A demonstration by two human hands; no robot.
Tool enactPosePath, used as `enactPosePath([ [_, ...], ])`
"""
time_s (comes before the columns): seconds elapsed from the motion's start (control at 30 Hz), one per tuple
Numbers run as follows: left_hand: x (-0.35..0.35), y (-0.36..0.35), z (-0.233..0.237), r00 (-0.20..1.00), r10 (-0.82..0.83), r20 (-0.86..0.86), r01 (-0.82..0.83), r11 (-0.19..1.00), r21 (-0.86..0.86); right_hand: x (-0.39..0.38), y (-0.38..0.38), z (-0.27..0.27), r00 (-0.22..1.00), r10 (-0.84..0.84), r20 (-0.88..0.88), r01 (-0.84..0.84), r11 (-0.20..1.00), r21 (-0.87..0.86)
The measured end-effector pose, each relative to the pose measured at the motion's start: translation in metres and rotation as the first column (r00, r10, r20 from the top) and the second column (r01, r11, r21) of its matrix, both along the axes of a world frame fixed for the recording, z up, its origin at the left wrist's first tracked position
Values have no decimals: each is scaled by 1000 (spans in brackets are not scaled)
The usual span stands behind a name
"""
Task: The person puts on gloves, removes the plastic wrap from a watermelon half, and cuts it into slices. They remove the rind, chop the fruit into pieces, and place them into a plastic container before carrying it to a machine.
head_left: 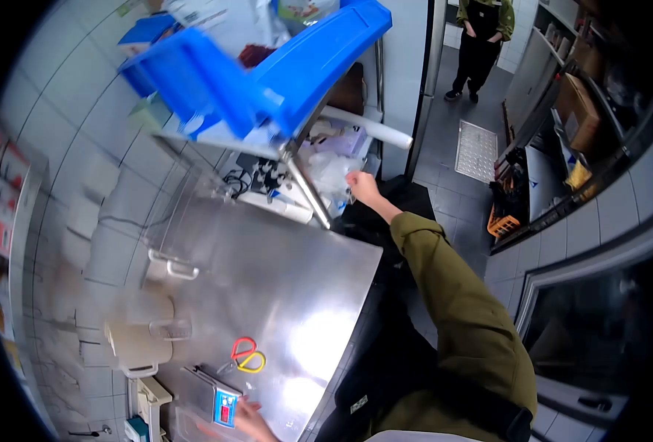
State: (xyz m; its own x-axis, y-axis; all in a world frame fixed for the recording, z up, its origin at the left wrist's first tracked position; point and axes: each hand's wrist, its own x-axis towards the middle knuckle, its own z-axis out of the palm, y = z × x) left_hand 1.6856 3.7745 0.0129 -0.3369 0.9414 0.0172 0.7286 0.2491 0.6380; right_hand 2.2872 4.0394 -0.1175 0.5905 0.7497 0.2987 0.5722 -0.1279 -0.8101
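My right hand (363, 186), at the end of an olive sleeve, reaches to the shelf under the blue bins. Its fingers are curled closed beside clear plastic bags (330, 173); what they hold, if anything, is hidden. Low in the view, my left hand (251, 421) is slightly blurred, its fingers apart at the edge of a digital scale's lit blue-and-red display (225, 407). Scissors (248, 356) with one red and one yellow handle loop lie on the steel table (267, 258), just beyond the scale.
Blue plastic bins (319, 62) stand on a metal-legged rack above the table's far end. A white roll (371, 129) juts from the rack. Beige lidded containers (138, 335) and a clear cup (172, 329) are at the wall side. Another person (481, 44) stands in the aisle.
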Motion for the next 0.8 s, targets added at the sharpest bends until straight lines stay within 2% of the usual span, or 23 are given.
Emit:
enactPosePath([
  [0.03, 50, 5, 7, 999, -39, 12, 39, 999, -4, 12, 25, -2, 998, 64, 17, -64, 998, -4],
  [0.1, 92, 11, 0, 978, -124, 169, 133, 990, -41, 27, 72, -19, 970, 242, 11, -237, 958, -163],
  [0.13, 115, 12, 10, 967, -128, 218, 146, 987, -68, 25, 94, -23, 956, 288, 58, -252, 906, -340],
  [0.23, 136, 14, 8, 964, -144, 224, 171, 980, -105, 9, 119, -39, 973, 184, 141, -126, 931, -344],
  [0.27, 141, 16, 7, 959, -176, 221, 208, 970, -127, 9, 129, -59, 934, 293, 205, -219, 922, -319],
  [0.3, 125, 12, -7, 946, -144, 291, 199, 966, -167, 12, 141, -83, 881, 384, 276, -302, 906, -298],
  [0.33, 100, 21, -41, 916, -146, 375, 233, 952, -197, 9, 144, -103, 832, 304, 465, -324, 945, -39],
  [0.37, 76, 31, -75, 880, -140, 453, 266, 937, -228, 7, 147, -121, 759, 134, 638, -335, 919, 206],
  [0.4, 75, 51, -95, 862, -147, 486, 316, 905, -286, 7, 136, -87, 852, 269, 449, -313, 949, 25],
  [0.43, 77, 68, -116, 868, -156, 472, 351, 865, -359, 7, 125, -53, 922, 317, 223, -280, 942, -185],
  [0.47, 82, 81, -127, 880, -177, 442, 378, 825, -421, 5, 112, -15, 957, 287, 43, -248, 886, -391],
  [0.5, 88, 92, -135, 885, -201, 420, 398, 795, -458, 5, 98, 8, 971, 238, -15, -230, 917, -326],
  [0.53, 92, 99, -142, 883, -230, 408, 423, 766, -484, 8, 87, 30, 966, 257, 25, -236, 920, -314],
  [0.67, 114, 124, -149, 848, -347, 401, 520, 692, -501, 25, 101, 9, 955, 280, 100, -249, 936, -247],
  [0.77, 139, 129, -137, 787, -507, 352, 617, 645, -451, 34, 99, 9, 976, 216, -28, -218, 964, -150],
  [0.8, 149, 119, -137, 814, -478, 331, 577, 734, -359, 36, 96, 15, 974, 223, -39, -226, 964, -143],
])
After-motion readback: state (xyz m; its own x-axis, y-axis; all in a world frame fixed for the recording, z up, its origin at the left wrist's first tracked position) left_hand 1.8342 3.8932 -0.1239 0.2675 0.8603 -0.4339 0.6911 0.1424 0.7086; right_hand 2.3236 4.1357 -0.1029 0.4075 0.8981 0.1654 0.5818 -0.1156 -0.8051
